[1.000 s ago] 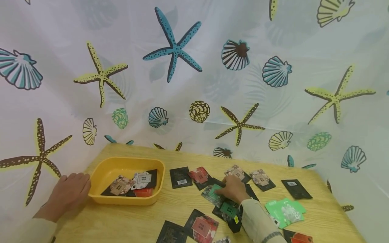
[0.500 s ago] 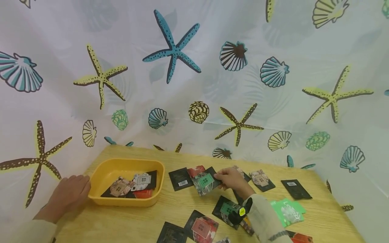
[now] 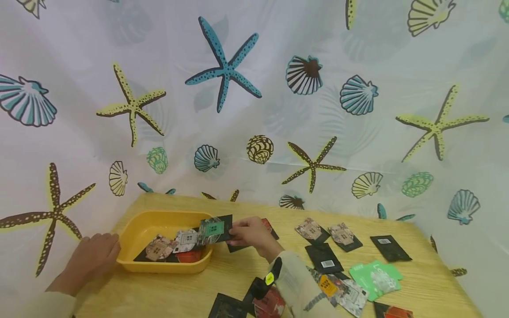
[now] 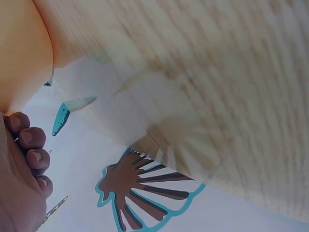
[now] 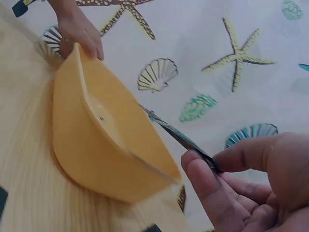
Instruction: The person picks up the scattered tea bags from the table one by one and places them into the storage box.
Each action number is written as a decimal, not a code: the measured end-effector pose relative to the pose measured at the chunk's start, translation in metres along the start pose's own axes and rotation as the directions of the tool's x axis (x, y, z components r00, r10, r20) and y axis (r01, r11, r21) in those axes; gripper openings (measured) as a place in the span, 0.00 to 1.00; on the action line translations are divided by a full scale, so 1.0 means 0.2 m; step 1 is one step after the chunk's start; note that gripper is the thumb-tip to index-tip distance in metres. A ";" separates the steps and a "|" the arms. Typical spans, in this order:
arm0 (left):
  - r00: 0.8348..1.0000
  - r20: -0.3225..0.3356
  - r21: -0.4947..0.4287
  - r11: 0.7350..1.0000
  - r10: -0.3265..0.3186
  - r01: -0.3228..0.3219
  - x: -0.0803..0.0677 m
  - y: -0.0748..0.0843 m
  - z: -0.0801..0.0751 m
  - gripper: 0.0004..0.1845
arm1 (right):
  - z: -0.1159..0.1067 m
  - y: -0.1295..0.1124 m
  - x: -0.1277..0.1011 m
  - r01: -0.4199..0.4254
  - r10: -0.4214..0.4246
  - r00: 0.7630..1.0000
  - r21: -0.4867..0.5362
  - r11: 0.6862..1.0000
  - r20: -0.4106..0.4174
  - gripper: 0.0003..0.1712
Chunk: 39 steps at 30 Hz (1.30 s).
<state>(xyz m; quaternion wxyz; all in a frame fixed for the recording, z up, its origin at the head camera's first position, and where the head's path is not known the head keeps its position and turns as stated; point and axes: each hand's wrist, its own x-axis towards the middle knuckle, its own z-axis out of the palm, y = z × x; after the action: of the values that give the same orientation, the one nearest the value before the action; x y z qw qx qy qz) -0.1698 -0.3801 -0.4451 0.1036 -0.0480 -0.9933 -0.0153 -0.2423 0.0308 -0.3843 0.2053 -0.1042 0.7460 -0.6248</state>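
- Presently, the right hand (image 3: 251, 235) is grasping a dark packet with green label (image 3: 212, 229); thumb and fingers pinch it at its right end, and the right wrist view shows this packet almost on its edge.
- The right forearm comes from the lower right and slants up and leftward, in a pale sleeve (image 3: 302, 282); the knuckles are turned upward, the fingertips point to the left; the held packet is above the right end of the yellow tray (image 3: 167, 266).
- The left hand (image 3: 93, 254) lies at the left end of this tray, with its back upward; in the left wrist view its fingers (image 4: 33, 137) are curled; whether they grip the rim, I cannot tell.
- Inside the tray are lying a packet with brown label (image 3: 159, 248), a packet with pale label (image 3: 186, 240) and a red one (image 3: 190, 256); they overlap partly.
- To the right, on the wooden table (image 3: 131, 291), more packets are spread; two with floral print (image 3: 312, 230) (image 3: 345, 236), a black one with barcode (image 3: 324, 258), one with orange label (image 3: 328, 286); a green bag (image 3: 377, 279) is near them.
- Behind everything hangs a white cloth (image 3: 254, 119), printed with starfish and shells.
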 end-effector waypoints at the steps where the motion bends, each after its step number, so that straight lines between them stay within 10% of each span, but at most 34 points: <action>1: 1.000 0.001 0.000 1.000 -0.001 0.001 0.00 0.00 0.01 0.15 | 0.04 -0.01 0.01 -0.005 0.005 1.000 0.001 1.000 0.006 0.15; 16: 1.000 -0.011 -0.006 1.000 -0.020 0.020 -0.01 0.02 -0.01 0.15 | 0.40 0.01 0.16 0.028 -0.028 0.999 0.024 0.999 0.025 0.28; 25: 1.000 -0.005 -0.023 0.999 -0.031 0.031 -0.01 0.02 0.01 0.15 | 0.53 -0.02 0.17 0.068 -0.072 0.997 -0.188 0.980 -0.014 0.22; 31: 1.000 0.009 -0.029 0.999 -0.022 0.022 0.00 0.03 0.02 0.16 | 0.44 0.00 0.16 0.180 -0.181 0.983 -0.162 0.970 0.007 0.28; 39: 1.000 0.001 -0.028 0.999 -0.020 0.020 -0.01 0.00 0.01 0.17 | 0.02 0.04 0.20 0.137 -0.160 0.979 -0.177 0.975 -0.127 0.28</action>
<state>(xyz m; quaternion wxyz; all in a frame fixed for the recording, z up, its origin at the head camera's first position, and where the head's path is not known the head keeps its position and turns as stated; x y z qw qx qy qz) -0.1691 -0.3803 -0.4470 0.1024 -0.0394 -0.9935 -0.0301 -0.2750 0.0132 -0.3999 0.0955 -0.1325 0.7984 -0.5796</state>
